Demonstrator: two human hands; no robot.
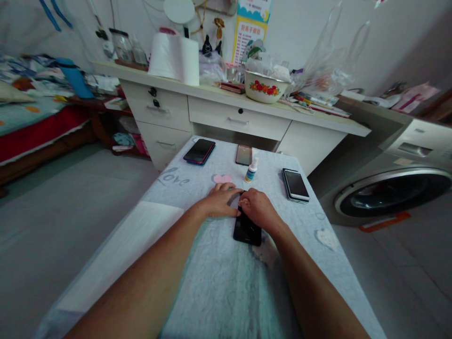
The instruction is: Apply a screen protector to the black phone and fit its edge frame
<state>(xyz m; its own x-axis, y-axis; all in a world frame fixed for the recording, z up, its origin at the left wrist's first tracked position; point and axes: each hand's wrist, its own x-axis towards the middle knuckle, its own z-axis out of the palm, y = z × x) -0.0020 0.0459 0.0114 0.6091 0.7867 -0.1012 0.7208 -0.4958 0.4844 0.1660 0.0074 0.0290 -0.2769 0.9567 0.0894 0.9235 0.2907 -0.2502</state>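
Note:
A black smartphone lies screen up on the cloth-covered table. My left hand holds it steady at its far left side, thumb and index finger against the edge and the other fingers spread toward the cloth. Over the upper part of the screen, my right hand is closed, its fingertips pressed down around a small beige piece that I cannot make out clearly. The far end of the phone is hidden under that hand. Just beyond the hands stands a small white spray bottle with a blue label.
Dark phones lie stacked at the table's far left. A brownish phone or case is at the far edge, and another phone stack sits right. Behind stands a white desk with a flowered bowl; a washing machine is at right.

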